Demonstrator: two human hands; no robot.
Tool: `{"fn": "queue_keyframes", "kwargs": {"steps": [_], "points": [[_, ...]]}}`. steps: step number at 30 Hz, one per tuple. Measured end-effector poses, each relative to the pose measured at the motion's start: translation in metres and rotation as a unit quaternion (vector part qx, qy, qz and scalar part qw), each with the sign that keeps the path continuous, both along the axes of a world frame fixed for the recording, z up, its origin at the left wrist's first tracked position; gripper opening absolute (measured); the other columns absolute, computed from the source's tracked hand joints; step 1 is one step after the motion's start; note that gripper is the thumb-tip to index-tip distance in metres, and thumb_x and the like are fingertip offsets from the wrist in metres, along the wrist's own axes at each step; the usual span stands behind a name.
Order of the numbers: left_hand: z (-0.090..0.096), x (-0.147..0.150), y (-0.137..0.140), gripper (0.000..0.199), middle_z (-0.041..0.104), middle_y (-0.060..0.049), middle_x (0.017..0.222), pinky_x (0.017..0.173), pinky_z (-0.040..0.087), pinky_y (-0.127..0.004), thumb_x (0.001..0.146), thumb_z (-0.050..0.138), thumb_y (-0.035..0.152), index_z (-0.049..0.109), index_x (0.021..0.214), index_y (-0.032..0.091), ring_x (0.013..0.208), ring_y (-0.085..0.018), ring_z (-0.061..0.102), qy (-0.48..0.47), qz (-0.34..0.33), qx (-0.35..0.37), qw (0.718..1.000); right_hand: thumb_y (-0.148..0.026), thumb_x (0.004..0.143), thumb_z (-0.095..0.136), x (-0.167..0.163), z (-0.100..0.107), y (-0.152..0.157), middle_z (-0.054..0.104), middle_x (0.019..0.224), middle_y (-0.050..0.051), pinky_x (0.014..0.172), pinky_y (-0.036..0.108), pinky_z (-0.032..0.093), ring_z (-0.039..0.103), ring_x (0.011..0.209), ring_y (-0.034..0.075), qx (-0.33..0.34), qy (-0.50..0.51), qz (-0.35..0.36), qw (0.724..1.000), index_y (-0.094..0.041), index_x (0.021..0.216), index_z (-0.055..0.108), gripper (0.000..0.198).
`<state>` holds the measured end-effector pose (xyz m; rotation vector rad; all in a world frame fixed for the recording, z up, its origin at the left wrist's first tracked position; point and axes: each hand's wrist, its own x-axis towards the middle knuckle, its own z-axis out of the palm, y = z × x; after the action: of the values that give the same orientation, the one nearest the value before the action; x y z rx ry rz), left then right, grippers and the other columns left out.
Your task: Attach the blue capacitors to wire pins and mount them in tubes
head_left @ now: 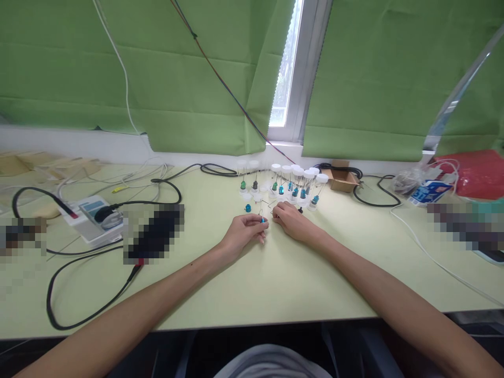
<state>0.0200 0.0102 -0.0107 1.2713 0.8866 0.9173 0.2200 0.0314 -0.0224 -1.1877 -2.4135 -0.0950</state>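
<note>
My left hand [246,230] is closed in a pinch on a small blue piece with a thin bent metal stem [263,220], which points upward. Just right of it, my right hand [290,218] rests low over the table with its fingers curled together; whatever is at its fingertips is too small to make out. Thin bent wires [270,203] show by those fingertips. Behind both hands stand several clear vials with white caps [298,181], holding green, black and blue pieces with stems. A loose blue piece [248,208] lies left of my hands, and a small black piece [301,210] beside my right hand.
An open cardboard box [342,178] stands right of the vials. At left are a white power adapter box [91,220], a blurred-out dark device [155,233] and looping black cables [50,294]. A blue packet [430,192] and red bag [478,173] lie at far right.
</note>
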Motion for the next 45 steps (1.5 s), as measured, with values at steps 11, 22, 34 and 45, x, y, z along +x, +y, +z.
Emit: {"fn": "queue_keyframes", "kwargs": {"steps": [11,22,34,45], "points": [[0.004,0.001,-0.001,0.029,0.062,-0.004,0.067,0.056,0.052,-0.027,0.069,0.077,0.031,0.065,0.084,0.010,0.058,-0.012,0.058,0.013,0.012,0.026,1.000,-0.013,0.093,0.040,-0.005,0.010,-0.006,0.056,0.089,0.008,0.079,0.035,0.042,0.049,0.089,0.022,0.019,0.150,0.001,0.989,-0.019,0.084,0.048,0.013],[0.001,-0.001,0.002,0.032,0.063,-0.005,0.074,0.053,0.053,-0.028,0.070,0.076,0.037,0.065,0.084,0.011,0.056,-0.012,0.058,0.021,0.035,0.038,0.998,-0.040,0.090,0.054,-0.019,0.024,-0.021,0.057,0.073,0.002,0.061,0.030,0.043,0.054,0.064,0.015,-0.104,0.440,0.016,0.892,-0.020,0.082,0.055,0.021],[0.002,0.001,0.003,0.026,0.063,-0.005,0.070,0.051,0.052,-0.030,0.071,0.073,0.034,0.063,0.080,0.012,0.051,-0.013,0.058,0.047,0.066,0.061,0.995,-0.033,0.074,0.072,-0.025,0.026,-0.021,0.062,0.069,0.001,0.051,0.025,0.041,0.053,0.055,0.010,-0.268,0.642,0.020,0.718,-0.016,0.071,0.061,0.020],[-0.003,-0.003,0.005,0.028,0.061,-0.001,0.061,0.051,0.051,-0.030,0.074,0.070,0.040,0.063,0.084,0.015,0.046,-0.014,0.058,0.087,0.057,0.106,0.989,-0.037,0.075,0.074,-0.031,0.032,-0.030,0.060,0.075,0.000,0.055,0.025,0.041,0.051,0.058,0.008,-0.374,0.657,0.129,0.642,-0.018,0.076,0.058,0.025]]}}
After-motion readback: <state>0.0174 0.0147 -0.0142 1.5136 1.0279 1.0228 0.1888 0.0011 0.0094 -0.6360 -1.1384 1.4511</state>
